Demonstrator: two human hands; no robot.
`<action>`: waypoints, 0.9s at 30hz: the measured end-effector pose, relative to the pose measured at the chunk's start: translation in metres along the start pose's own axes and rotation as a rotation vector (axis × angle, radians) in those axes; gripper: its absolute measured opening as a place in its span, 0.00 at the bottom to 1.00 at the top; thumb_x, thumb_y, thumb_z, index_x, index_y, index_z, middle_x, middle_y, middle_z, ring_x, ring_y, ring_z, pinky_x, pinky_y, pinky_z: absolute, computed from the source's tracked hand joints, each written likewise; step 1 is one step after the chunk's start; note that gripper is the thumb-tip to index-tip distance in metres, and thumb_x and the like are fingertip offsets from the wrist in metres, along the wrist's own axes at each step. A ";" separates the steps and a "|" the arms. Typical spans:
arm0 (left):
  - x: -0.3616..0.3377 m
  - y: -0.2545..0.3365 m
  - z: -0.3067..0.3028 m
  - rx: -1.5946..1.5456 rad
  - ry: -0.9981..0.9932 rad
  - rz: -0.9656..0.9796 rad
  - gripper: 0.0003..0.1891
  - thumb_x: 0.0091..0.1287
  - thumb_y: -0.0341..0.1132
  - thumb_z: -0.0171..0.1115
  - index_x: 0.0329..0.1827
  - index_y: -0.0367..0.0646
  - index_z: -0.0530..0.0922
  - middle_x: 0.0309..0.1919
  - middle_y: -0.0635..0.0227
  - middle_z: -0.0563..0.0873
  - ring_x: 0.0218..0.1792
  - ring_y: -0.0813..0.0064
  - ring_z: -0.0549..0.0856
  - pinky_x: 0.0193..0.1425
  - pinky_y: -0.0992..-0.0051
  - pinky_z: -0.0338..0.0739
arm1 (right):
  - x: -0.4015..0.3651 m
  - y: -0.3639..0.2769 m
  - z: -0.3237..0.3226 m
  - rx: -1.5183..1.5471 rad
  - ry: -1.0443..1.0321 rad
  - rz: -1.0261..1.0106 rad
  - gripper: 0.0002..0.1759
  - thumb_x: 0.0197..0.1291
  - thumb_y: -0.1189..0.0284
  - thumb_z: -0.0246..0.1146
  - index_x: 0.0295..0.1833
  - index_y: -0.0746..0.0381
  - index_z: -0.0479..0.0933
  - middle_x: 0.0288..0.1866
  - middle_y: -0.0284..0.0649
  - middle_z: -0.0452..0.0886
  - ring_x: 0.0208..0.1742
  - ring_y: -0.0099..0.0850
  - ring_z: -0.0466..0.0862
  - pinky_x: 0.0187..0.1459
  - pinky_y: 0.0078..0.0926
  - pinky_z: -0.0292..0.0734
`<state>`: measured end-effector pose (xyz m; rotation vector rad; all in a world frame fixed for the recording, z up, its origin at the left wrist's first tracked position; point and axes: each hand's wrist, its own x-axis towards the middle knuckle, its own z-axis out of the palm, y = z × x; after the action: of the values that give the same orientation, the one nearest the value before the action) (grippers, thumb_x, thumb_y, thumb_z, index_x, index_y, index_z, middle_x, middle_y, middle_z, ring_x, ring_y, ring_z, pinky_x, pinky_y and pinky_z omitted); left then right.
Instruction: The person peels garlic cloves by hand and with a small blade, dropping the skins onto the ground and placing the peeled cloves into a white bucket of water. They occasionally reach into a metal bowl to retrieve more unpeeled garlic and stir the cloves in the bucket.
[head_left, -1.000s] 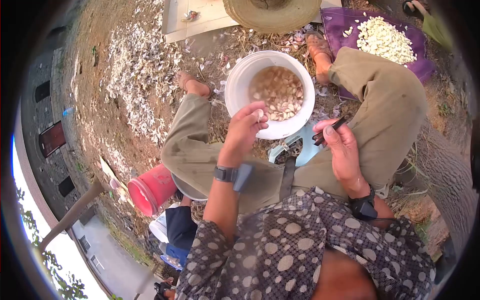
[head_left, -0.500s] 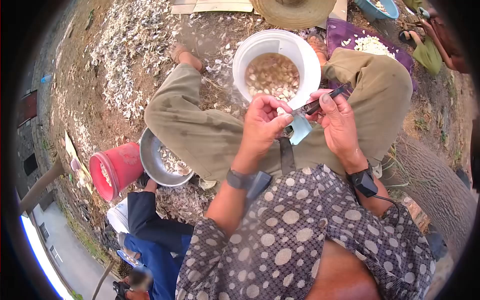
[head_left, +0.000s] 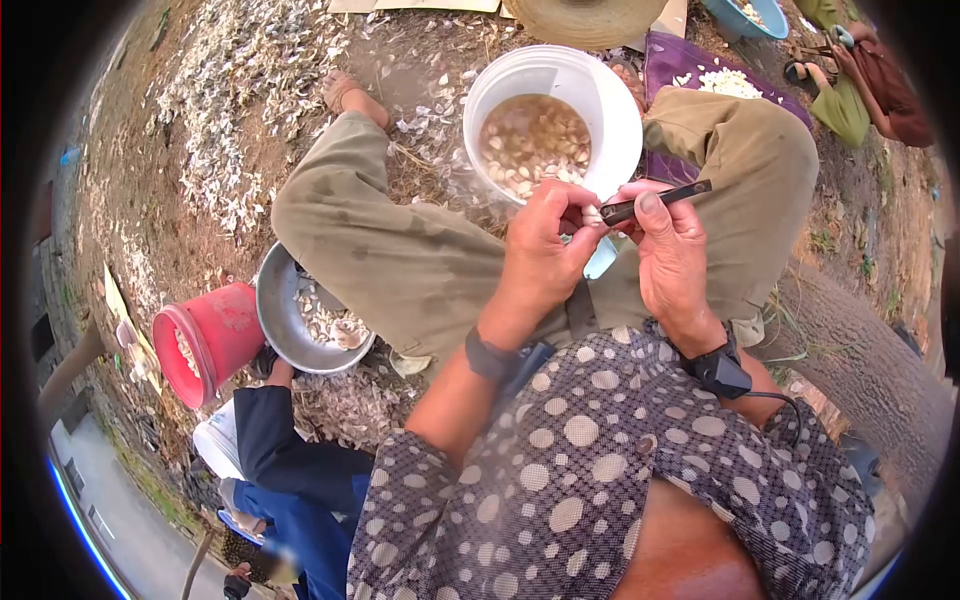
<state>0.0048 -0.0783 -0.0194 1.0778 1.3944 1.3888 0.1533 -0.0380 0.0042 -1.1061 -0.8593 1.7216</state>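
Observation:
My left hand (head_left: 545,250) pinches a pale garlic clove (head_left: 591,216) between thumb and fingertips. Closed round a small dark-handled knife (head_left: 680,193), my right hand (head_left: 672,260) brings its working end right up against the clove. Both hands are over my lap, just short of the near rim of a white bucket (head_left: 622,140). Inside that bucket, many garlic cloves (head_left: 535,145) sit in brownish water. Part of a light blue thing (head_left: 601,258) shows below my hands.
To the left stand a metal basin (head_left: 290,345) with garlic and skins and a red bucket (head_left: 225,335). A purple cloth (head_left: 672,60) bears peeled cloves (head_left: 728,83). A straw hat (head_left: 585,18) is ahead. People sit at lower left and upper right; a tree trunk (head_left: 860,350) is at right.
The knife has swung to a flatter angle and its tip now meets the clove more closely. My left hand has shifted slightly right, and the view has moved a little.

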 end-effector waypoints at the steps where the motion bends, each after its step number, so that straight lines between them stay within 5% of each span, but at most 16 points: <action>1: 0.000 0.000 -0.001 0.033 0.007 0.030 0.14 0.58 0.19 0.72 0.44 0.38 0.78 0.35 0.65 0.80 0.34 0.75 0.84 0.37 0.75 0.81 | 0.000 0.001 0.001 0.000 0.008 -0.010 0.14 0.73 0.65 0.66 0.54 0.64 0.82 0.47 0.36 0.87 0.46 0.22 0.85 0.50 0.24 0.79; 12: -0.002 0.009 0.003 0.206 0.080 0.236 0.14 0.52 0.18 0.71 0.39 0.40 0.77 0.31 0.61 0.80 0.34 0.59 0.83 0.35 0.63 0.78 | 0.004 0.004 0.006 -0.056 -0.043 -0.133 0.13 0.74 0.66 0.65 0.51 0.66 0.80 0.42 0.37 0.86 0.42 0.22 0.83 0.46 0.22 0.78; 18: -0.007 0.010 0.005 0.184 0.015 0.323 0.13 0.53 0.18 0.71 0.37 0.40 0.77 0.34 0.61 0.83 0.36 0.58 0.85 0.37 0.63 0.79 | 0.004 0.003 0.001 0.047 -0.043 -0.015 0.13 0.76 0.63 0.63 0.46 0.64 0.80 0.36 0.36 0.85 0.32 0.17 0.79 0.36 0.15 0.74; 27: -0.021 0.011 0.013 -0.051 0.028 0.212 0.14 0.54 0.18 0.74 0.41 0.37 0.79 0.38 0.59 0.84 0.35 0.70 0.86 0.34 0.75 0.84 | 0.004 -0.001 0.001 0.230 -0.055 0.135 0.13 0.77 0.64 0.61 0.40 0.61 0.78 0.28 0.28 0.78 0.24 0.12 0.68 0.27 0.12 0.66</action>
<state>0.0223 -0.0951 -0.0085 1.2035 1.2861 1.5880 0.1517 -0.0343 0.0045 -0.9840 -0.6118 1.9169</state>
